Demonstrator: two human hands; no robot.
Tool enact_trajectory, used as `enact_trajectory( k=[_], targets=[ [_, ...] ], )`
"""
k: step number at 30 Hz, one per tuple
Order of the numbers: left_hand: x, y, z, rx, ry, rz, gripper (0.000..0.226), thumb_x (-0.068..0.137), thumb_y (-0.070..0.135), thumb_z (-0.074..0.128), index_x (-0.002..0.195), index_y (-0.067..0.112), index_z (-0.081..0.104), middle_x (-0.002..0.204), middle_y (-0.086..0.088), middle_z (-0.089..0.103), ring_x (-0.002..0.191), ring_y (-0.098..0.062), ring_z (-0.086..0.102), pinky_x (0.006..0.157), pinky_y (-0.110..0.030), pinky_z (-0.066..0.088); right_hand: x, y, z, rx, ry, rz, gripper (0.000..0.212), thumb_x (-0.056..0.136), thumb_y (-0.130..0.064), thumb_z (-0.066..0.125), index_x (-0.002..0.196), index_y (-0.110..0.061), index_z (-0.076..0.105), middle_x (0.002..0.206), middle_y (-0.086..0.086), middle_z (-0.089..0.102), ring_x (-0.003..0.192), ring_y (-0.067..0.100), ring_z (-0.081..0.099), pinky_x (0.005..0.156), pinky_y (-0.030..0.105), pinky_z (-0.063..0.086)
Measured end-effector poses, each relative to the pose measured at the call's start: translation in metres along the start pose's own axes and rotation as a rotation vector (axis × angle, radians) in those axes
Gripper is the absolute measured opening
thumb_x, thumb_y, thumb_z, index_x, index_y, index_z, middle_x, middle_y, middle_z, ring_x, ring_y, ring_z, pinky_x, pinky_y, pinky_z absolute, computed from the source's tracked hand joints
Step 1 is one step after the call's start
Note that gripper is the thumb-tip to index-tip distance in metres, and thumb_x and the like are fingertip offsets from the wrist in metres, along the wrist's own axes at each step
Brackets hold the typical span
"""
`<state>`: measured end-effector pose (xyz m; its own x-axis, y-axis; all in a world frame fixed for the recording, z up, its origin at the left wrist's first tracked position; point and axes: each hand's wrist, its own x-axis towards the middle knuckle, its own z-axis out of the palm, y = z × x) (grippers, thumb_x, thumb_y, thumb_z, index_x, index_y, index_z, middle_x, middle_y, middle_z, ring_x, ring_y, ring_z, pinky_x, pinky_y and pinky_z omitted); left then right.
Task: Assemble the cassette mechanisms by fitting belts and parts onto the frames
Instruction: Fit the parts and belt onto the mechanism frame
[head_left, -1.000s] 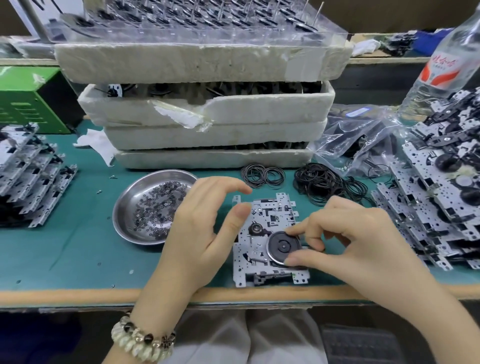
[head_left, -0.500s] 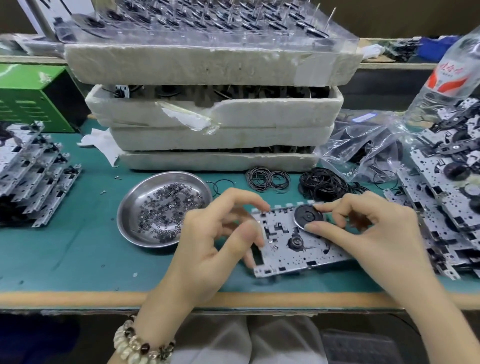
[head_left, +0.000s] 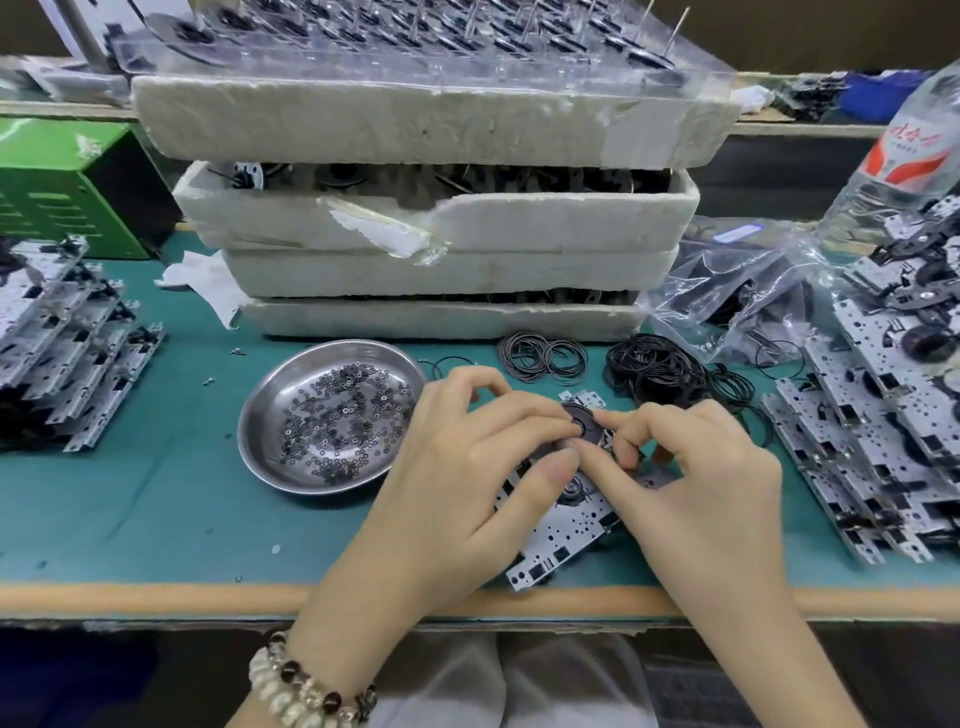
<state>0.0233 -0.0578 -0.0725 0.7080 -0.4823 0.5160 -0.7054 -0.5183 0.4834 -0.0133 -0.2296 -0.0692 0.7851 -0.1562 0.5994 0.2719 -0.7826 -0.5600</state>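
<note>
Head view: one camera looks down on a green bench (head_left: 130, 493) with both hands at work near its front edge.
Frame: a perforated metal frame (head_left: 566, 540) lies slantwise on the bench between the hands, its near corner close to the wooden front lip.
Black disc: a round black disc (head_left: 583, 422) sits on the far end of the frame, partly covered by fingertips.
Left hand: the left hand (head_left: 467, 467) is curled, forefinger and thumb closed on the disc's left edge, the other fingers bent above the bench.
Right hand: the right hand (head_left: 691, 483) is curled too, forefinger and thumb pinching the disc's right edge. I cannot tell whether a belt runs between the fingers.
Belts: a small heap of thin black belts (head_left: 543, 356) and a larger tangle (head_left: 660, 374) lie just beyond the hands.
Steel bowl: a shallow steel bowl (head_left: 249, 431) stands left of the left hand and holds many small washers (head_left: 343, 415).
Foam trays: a stack of white foam trays (head_left: 431, 228) stands behind the bowl, with a clear tray of spindled parts (head_left: 415, 36) on top.
Frame stacks: layered frames are piled at the left (head_left: 57, 338) and at the right (head_left: 883, 441).
Other things: a green box (head_left: 57, 187) at the far left, clear plastic bags (head_left: 727, 296) and a bottle (head_left: 904, 156) at the right.
Wrist: a beaded bracelet (head_left: 306, 691) circles the left wrist.
</note>
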Motion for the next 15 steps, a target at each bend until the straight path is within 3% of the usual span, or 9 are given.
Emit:
enact_trajectory(
  k=[5,8,15],
  targets=[
    [0.000,0.000,-0.005,0.028,-0.017,-0.055,0.056,0.101,0.047,0.025,0.113,0.028,0.076,0.119,0.024,0.067,0.096,-0.021,0.043,0.088,-0.040,0.034,-0.004,0.002,-0.009,-0.041,-0.091,0.000,0.035,0.080,-0.045,0.077,0.060,-0.023,0.058,0.096,-0.019,0.066,0.094,0.011,0.057,0.085,0.046,0.042],
    [0.002,0.002,-0.007,0.029,-0.031,-0.065,0.057,0.101,0.043,0.022,0.112,0.030,0.076,0.118,0.025,0.067,0.094,-0.021,0.043,0.086,-0.039,0.031,-0.008,0.000,-0.012,0.046,-0.157,0.041,0.029,0.081,-0.050,0.064,0.065,-0.027,0.060,0.107,-0.013,0.058,0.097,0.010,0.049,0.087,0.046,0.040],
    [0.006,0.001,-0.008,0.002,-0.050,-0.092,0.059,0.100,0.041,0.019,0.106,0.032,0.077,0.112,0.023,0.069,0.089,-0.023,0.045,0.082,-0.039,0.031,-0.018,-0.016,-0.014,-0.014,-0.280,-0.126,0.027,0.087,-0.048,0.057,0.077,-0.023,0.061,0.098,-0.018,0.060,0.100,0.015,0.052,0.089,0.033,0.030]
  ],
)
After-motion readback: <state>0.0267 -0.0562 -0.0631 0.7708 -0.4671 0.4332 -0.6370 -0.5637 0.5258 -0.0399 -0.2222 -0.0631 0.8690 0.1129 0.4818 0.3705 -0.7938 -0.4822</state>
